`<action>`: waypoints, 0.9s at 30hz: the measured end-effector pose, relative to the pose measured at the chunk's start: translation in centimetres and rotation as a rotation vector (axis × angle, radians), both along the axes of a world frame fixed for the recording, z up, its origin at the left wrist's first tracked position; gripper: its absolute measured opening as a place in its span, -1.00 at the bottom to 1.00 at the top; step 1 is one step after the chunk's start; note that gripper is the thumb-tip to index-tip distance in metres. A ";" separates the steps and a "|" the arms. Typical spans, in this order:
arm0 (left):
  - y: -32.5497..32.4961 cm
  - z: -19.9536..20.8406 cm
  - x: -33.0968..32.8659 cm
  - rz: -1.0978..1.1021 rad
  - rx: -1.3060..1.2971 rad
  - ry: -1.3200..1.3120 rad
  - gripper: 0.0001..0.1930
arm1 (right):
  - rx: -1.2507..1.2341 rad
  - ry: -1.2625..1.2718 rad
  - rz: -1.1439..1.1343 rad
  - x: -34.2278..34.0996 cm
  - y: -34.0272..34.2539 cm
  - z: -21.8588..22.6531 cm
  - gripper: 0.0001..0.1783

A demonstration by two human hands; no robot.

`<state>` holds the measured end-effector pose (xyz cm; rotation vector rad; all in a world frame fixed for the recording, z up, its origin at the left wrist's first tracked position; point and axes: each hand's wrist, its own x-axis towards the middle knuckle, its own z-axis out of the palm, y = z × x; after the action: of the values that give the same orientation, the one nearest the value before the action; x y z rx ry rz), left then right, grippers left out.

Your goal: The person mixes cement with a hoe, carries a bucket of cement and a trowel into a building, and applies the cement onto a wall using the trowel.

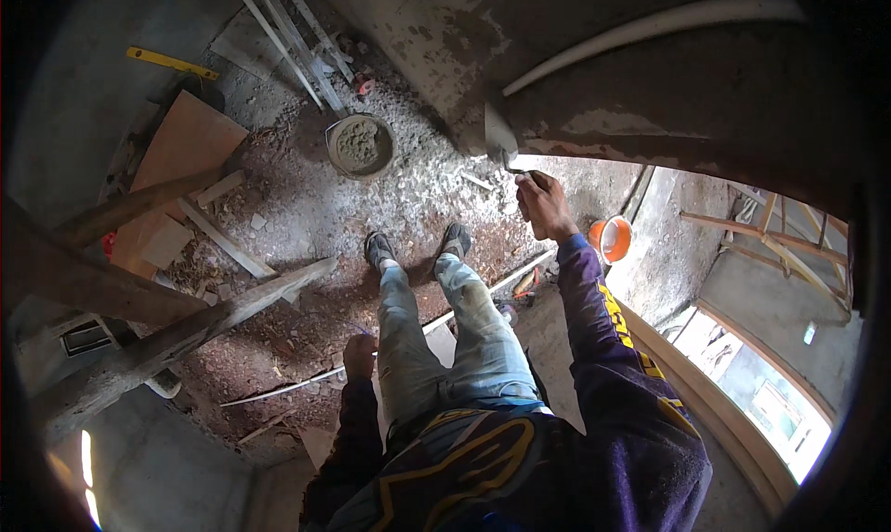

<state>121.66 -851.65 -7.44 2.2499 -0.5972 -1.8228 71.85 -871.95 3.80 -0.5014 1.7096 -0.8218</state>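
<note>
My right hand [544, 205] is closed round the handle of a trowel [499, 138]. Its metal blade lies against the lower corner of a plastered wall [594, 100], damp and dark in patches. Down by my left thigh hangs my left hand [359, 356], fingers curled; a thin bluish bit shows above it, and what it holds, if anything, is too small to name. Ahead of my feet stands a round bucket [334, 151] with grey wet mortar [360, 146] inside.
An orange bucket [611, 240] stands beyond my right forearm. Wooden poles [195, 337] and a tan board [190, 142] lean at left. Long metal bars [288, 40] and a yellow spirit level [173, 62] are at the far left. A thin strip [288, 387] crosses the rubble floor.
</note>
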 end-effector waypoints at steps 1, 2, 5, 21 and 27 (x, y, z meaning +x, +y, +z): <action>-0.1 0.5 -0.2 0.003 -0.037 -0.009 -0.73 | 0.016 -0.098 -0.075 0.0 0.2 0.3 -0.71; -0.2 1.0 -0.4 -0.009 -0.045 -0.017 -0.72 | -0.036 -0.124 -0.068 -0.1 0.5 0.6 -0.71; -1.1 2.9 -1.4 -0.027 -0.094 -0.059 -0.71 | -0.007 -0.272 -0.147 -0.4 1.6 1.6 -0.74; -4.3 -0.3 -6.0 -0.620 -0.340 -0.278 -0.56 | -0.005 0.579 0.709 8.2 1.9 -8.0 -0.74; -8.0 -1.2 -4.2 -0.849 -0.362 -0.364 -0.40 | 0.224 0.902 1.115 16.8 -11.2 -35.9 -0.71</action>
<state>117.50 -859.67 -8.67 2.2267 -2.0036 -1.3521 88.65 -883.11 -32.10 -1.6185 1.8388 0.4876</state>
